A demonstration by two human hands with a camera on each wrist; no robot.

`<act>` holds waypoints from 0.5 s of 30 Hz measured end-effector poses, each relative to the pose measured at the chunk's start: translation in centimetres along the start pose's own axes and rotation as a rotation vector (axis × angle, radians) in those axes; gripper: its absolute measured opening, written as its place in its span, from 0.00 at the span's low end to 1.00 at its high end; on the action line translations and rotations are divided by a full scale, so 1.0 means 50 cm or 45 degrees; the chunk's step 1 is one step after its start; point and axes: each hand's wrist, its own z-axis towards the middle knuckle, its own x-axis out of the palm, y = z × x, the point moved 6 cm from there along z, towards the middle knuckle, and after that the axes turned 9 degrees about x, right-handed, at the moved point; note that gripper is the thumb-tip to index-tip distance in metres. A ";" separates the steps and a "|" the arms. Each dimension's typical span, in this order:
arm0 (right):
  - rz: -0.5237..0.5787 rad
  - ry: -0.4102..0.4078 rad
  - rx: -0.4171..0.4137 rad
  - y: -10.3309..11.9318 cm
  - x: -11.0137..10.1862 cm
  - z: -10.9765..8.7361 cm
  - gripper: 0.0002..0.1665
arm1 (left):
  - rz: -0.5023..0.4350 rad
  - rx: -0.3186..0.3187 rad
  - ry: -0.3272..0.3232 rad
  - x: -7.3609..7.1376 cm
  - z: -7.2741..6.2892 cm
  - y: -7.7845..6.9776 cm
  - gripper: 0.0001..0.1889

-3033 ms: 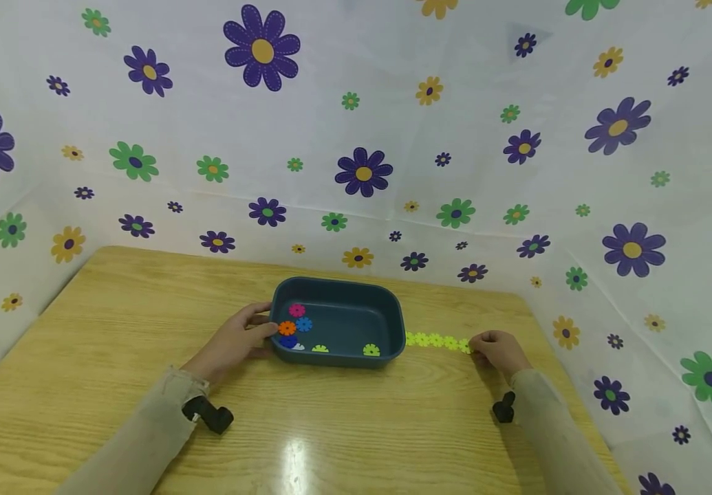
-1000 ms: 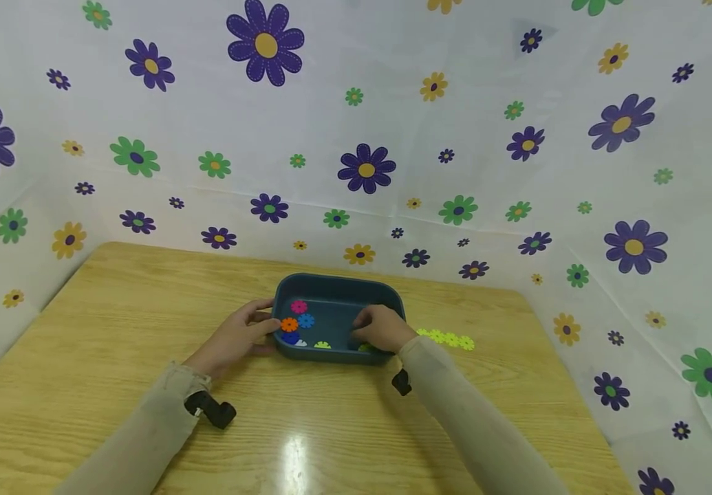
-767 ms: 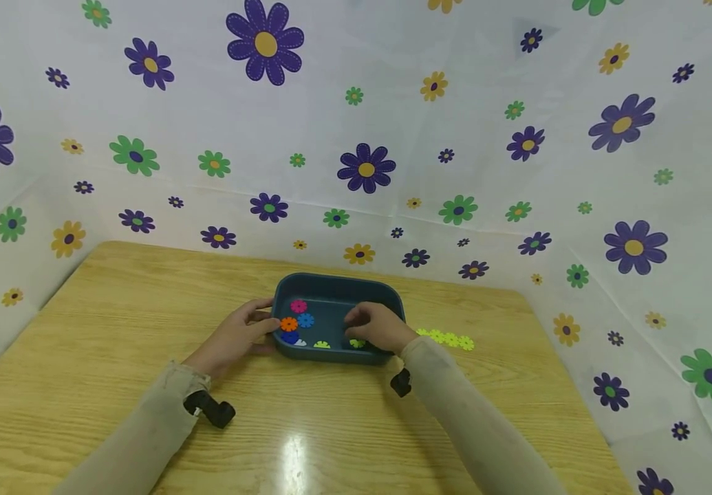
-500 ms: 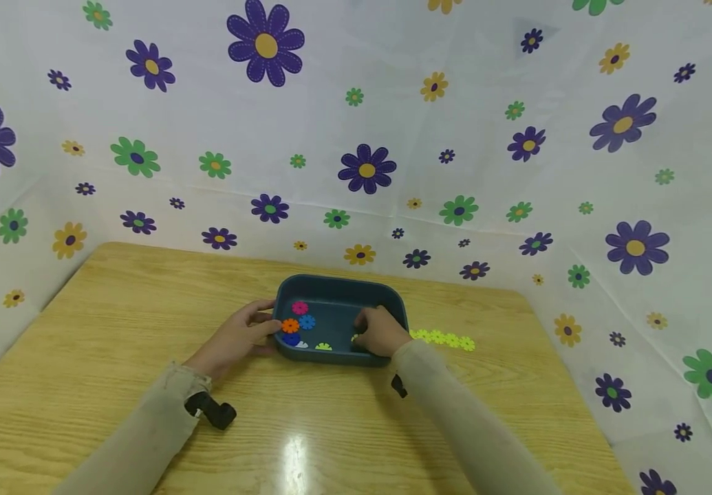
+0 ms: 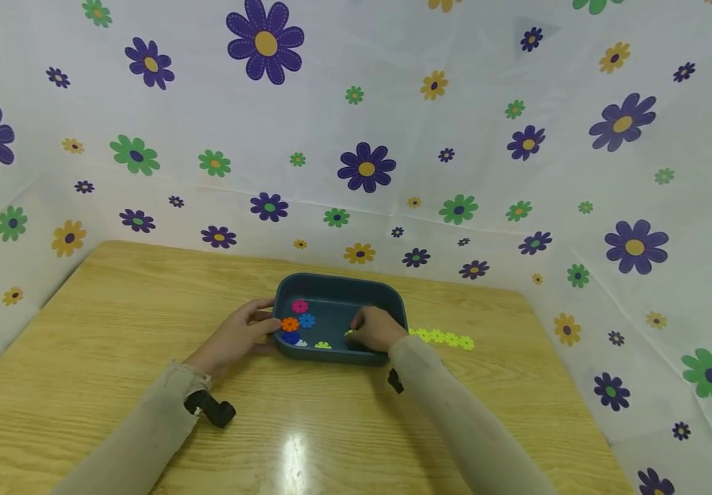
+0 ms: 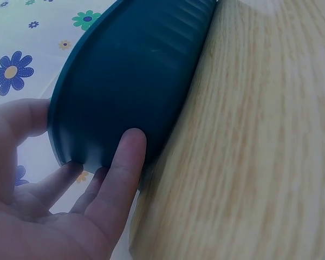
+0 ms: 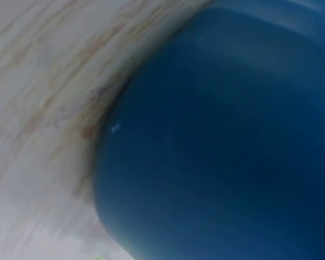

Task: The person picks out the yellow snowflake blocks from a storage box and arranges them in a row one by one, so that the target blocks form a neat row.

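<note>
A dark blue-green plastic bin (image 5: 333, 357) stands on the wooden table. My left hand (image 5: 241, 338) holds its left end, thumb at the rim and fingers against the outer wall. In the left wrist view the fingertips (image 6: 132, 140) press on that wall. My right hand (image 5: 380, 330) reaches into the bin's right half and pinches a yellow flower-shaped interlocking disc (image 5: 349, 333), mostly hidden by the fingers. The right wrist view shows only the bin's outer wall (image 7: 216, 141). Inside lie a pink disc (image 5: 300, 306), an orange disc (image 5: 290, 324), blue discs and another yellow disc (image 5: 322, 345).
Right of the bin, a row of yellow discs (image 5: 451, 339) lies on the table (image 5: 256, 426); its left end meets the bin's edge in this view. A white flower-print sheet (image 5: 312, 103) rises behind the table and along both sides.
My right hand has left the right end of the yellow row and gone into the bin. It now has the yellow disc, shifted slightly left. The left hand keeps its place on the bin.
</note>
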 end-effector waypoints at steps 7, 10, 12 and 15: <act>0.137 0.018 -0.101 0.000 -0.002 0.006 0.07 | -0.007 -0.006 -0.005 -0.001 -0.001 0.000 0.33; 0.226 0.021 -0.108 -0.003 -0.006 0.004 0.08 | -0.007 -0.009 -0.005 0.000 -0.003 -0.002 0.33; 0.297 -0.001 -0.104 -0.004 -0.012 0.003 0.08 | -0.009 -0.010 -0.006 0.002 -0.003 -0.003 0.33; 0.405 -0.086 -0.098 -0.004 -0.027 0.001 0.08 | -0.007 0.002 0.010 0.005 -0.004 -0.005 0.34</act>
